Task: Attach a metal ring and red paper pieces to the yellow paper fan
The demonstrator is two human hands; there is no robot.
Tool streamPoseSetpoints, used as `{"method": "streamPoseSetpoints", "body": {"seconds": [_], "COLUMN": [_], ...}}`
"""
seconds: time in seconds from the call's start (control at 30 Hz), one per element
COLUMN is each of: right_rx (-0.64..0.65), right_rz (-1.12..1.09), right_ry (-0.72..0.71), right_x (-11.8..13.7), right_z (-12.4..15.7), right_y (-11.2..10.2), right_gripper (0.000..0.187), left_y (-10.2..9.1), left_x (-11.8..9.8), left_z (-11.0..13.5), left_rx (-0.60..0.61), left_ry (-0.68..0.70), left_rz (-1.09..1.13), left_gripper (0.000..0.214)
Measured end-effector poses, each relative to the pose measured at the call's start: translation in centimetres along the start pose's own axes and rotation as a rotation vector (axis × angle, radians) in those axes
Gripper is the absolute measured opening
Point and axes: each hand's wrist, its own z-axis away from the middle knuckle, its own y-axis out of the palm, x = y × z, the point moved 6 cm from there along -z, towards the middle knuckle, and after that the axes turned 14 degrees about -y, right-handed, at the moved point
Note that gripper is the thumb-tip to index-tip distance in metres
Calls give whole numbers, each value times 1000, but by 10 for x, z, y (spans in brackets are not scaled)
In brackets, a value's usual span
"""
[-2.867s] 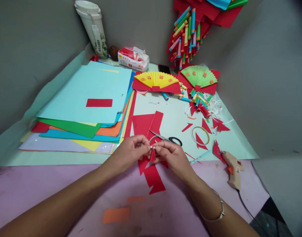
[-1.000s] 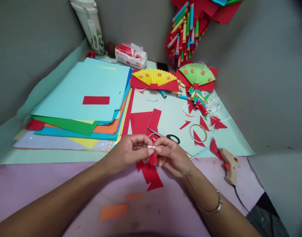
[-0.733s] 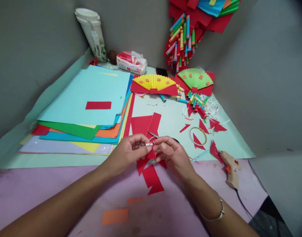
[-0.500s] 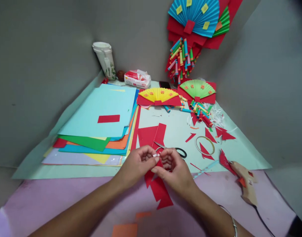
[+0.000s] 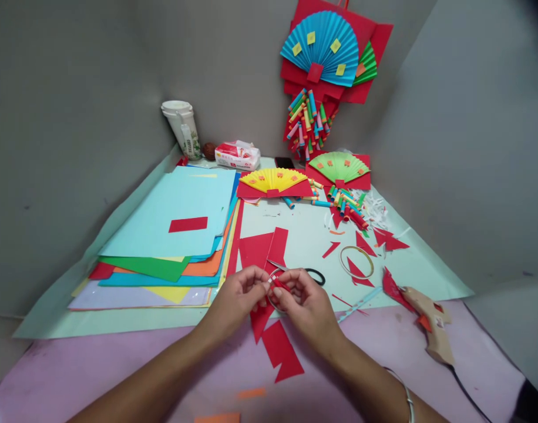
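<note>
Over the front edge of the mat, my left hand [image 5: 242, 294] is closed, its fingertips pinching a small white strip [image 5: 272, 278]. Fingertip to fingertip with it, my right hand [image 5: 305, 302] is closed on a small red paper piece [image 5: 281, 285]. A thin pale curve shows between the hands; I cannot tell what it belongs to. Just behind my fingers lie scissors [image 5: 315, 276] with a black handle, partly hidden, on cut red paper [image 5: 255, 248]. Below my hands is a notched red paper scrap [image 5: 283, 351].
At the left lies a stack of coloured sheets [image 5: 163, 197]. Folded yellow [image 5: 273, 180] and green [image 5: 338, 167] paper fans lie at the back. To the right are a tape roll [image 5: 356, 262], red scraps and a hot glue gun [image 5: 436, 329] with its cord. A cup [image 5: 182, 130] stands behind.
My hands have shifted slightly, and the red piece now shows more clearly between my fingertips. The view has tilted upward a little. Other things lie as before.
</note>
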Motion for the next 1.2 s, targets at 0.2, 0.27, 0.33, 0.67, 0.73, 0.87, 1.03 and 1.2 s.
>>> {"method": "streamPoseSetpoints", "body": {"seconds": [0.2, 0.27, 0.33, 0.67, 0.73, 0.87, 1.03, 1.2], "right_rx": [-1, -4, -9, 43, 50, 32, 46, 143], "right_rz": [48, 113, 143, 247, 215, 84, -159, -416], "right_ry": [23, 39, 32, -115, -112, -24, 114, 198], "right_x": [-1, 1, 2, 10, 10, 7, 1, -2], "right_z": [-2, -2, -2, -2, -1, 0, -2, -1], "right_y": [0, -1, -1, -4, -3, -3, -3, -1], "right_gripper": [21, 27, 31, 18, 17, 20, 27, 28], "left_y": [0, 0, -1, 1, 2, 2, 1, -1], "left_x": [0, -1, -1, -3, -4, -7, -10, -15], "left_z": [0, 0, 1, -1, 0, 3, 6, 8], "left_rx": [-14, -31, -42, -43, -45, -96, -148, -197], "left_ry": [5, 1, 4, 47, 60, 74, 99, 133], "left_rz": [23, 13, -1, -37, -56, -121, -192, -216], "left_gripper": [14, 16, 17, 17, 16, 17, 16, 16]}}
